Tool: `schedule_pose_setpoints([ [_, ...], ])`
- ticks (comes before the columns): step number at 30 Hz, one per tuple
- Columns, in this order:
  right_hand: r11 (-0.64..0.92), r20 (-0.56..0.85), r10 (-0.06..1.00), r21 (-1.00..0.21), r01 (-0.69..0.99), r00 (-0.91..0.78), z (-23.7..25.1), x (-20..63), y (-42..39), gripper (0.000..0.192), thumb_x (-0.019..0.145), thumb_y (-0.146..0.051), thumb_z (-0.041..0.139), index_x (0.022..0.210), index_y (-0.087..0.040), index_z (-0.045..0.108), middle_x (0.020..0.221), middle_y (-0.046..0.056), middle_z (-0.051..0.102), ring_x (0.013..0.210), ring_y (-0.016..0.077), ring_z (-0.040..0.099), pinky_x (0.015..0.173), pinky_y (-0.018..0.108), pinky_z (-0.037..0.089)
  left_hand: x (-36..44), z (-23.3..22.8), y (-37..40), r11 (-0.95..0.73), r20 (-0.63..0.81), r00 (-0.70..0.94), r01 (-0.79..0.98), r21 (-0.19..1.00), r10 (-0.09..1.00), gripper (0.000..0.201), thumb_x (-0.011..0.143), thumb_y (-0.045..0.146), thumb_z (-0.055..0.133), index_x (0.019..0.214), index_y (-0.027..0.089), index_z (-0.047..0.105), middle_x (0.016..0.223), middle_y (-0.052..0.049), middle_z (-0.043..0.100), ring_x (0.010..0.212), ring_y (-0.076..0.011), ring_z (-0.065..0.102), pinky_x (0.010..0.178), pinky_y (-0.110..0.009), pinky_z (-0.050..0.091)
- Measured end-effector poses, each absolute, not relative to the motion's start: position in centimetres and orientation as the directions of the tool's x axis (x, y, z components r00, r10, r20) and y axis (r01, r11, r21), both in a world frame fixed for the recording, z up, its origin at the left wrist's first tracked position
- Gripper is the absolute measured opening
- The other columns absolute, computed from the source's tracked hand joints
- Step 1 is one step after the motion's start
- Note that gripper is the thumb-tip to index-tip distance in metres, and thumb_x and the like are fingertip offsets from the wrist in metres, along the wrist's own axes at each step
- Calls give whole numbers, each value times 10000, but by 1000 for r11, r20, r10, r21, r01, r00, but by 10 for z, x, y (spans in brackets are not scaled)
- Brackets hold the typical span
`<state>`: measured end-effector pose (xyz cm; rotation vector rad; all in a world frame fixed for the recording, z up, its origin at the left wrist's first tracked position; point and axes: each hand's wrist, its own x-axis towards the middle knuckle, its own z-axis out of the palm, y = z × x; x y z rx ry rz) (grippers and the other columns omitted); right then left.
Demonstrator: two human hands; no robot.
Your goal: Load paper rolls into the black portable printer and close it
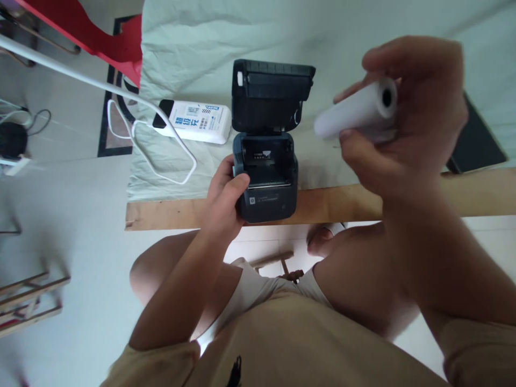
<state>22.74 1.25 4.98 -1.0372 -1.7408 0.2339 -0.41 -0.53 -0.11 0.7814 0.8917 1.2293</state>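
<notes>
White roll: I am seeing the white roll [355,112] up in the right hand [423,107], to the right of the black device [268,204] and well apart from it.
Long axis of the roll: it is slanting from lower left to upper right; the left end is pointing towards the device, and the end with the dark hole is facing right.
Right grip: thumb and fingers are closing around the roll, so this hand is the nearer one.
Left grip: the left hand [223,204] is clasping the device's left side, thumb at the rim of the open bay [268,161]; I cannot tell how the hidden fingers are sitting.
Open bay: it is facing up, running left to right, with the roll's axis tilting slightly against it; the raised lid [272,97] is leaning back on the far side.
Tabletop: the wooden edge [330,207] is passing beneath the device; I cannot tell whether they are touching. A white power bank [205,123] is lying just beside the lid, on its left.
</notes>
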Motion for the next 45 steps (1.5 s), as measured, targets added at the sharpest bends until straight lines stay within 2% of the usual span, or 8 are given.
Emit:
schedule_pose_setpoints([
  [5, 725, 703, 652, -471, 502, -283, 55, 196, 4, 568, 807, -141, 600, 1329, -348, 517, 1166, 2, 711, 1044, 223, 714, 829, 393, 627, -5, -2, -4, 153, -129, 87, -397, 905, 988, 314, 835, 407, 782, 1092, 238, 722, 938, -12, 740, 800, -169, 734, 700, -267, 626],
  [13, 627, 581, 733, -374, 683, -355, 39, 181, 14, 225, 839, -62, 616, 921, -268, 580, 1064, -23, 777, 928, 210, 739, 864, 400, 576, -5, 2, -5, 170, -158, 64, -354, 920, 985, 277, 833, 388, 748, 1073, 253, 722, 861, -6, 698, 879, -219, 737, 800, -344, 645],
  [19, 670, 669, 663, -328, 666, -337, 38, 183, 9, 219, 957, -113, 572, 909, -298, 676, 987, 2, 728, 896, 197, 682, 835, 375, 544, -7, 0, -4, 142, -117, 91, -346, 928, 989, 321, 835, 447, 786, 1082, 256, 713, 892, -3, 697, 778, -185, 707, 719, -315, 613],
  [23, 760, 694, 581, -277, 588, -425, 31, 184, 2, 81, 975, -222, 618, 964, -275, 679, 933, 0, 733, 883, 209, 691, 784, 398, 519, -6, 1, -5, 118, -74, 140, -334, 935, 987, 441, 819, 580, 782, 1081, 233, 708, 993, -37, 758, 1097, -276, 742, 889, -370, 642],
  [27, 790, 657, 576, -294, 538, -486, 24, 185, -2, 140, 1000, -394, 607, 1031, -276, 676, 963, 1, 762, 916, 202, 704, 799, 398, 533, -8, -2, -7, 100, -60, 154, -269, 958, 986, 744, 727, 538, 901, 1363, 320, 585, 1349, -47, 712, 1309, -307, 678, 1093, -437, 584],
  [35, 778, 784, 517, -264, 570, -342, 24, 179, -6, 163, 967, -158, 614, 938, -315, 648, 839, -66, 771, 839, 155, 738, 723, 348, 535, -9, -8, -7, 47, -7, 166, -237, 970, 986, 815, 750, 592, 867, 1448, 338, 530, 1512, -67, 615, 1449, -359, 578, 1222, -520, 479],
  [41, 787, 709, 587, -389, 478, -391, 27, 181, -10, 74, 960, -261, 638, 1004, -317, 618, 902, -45, 759, 869, 182, 734, 784, 392, 550, -7, -1, -11, 81, -55, 138, -185, 979, 989, 801, 759, 461, 888, 1463, 328, 530, 1464, -88, 641, 1444, -367, 578, 1179, -503, 520],
  [45, 672, 694, 703, -575, 468, -156, 28, 191, -7, 156, 969, -271, 595, 1093, -362, 574, 984, -11, 699, 986, 235, 704, 894, 450, 562, -9, -1, -12, 80, -62, 128, -138, 987, 990, 847, 751, 434, 887, 1495, 325, 496, 1472, -99, 636, 1472, -390, 547, 1171, -528, 525],
])
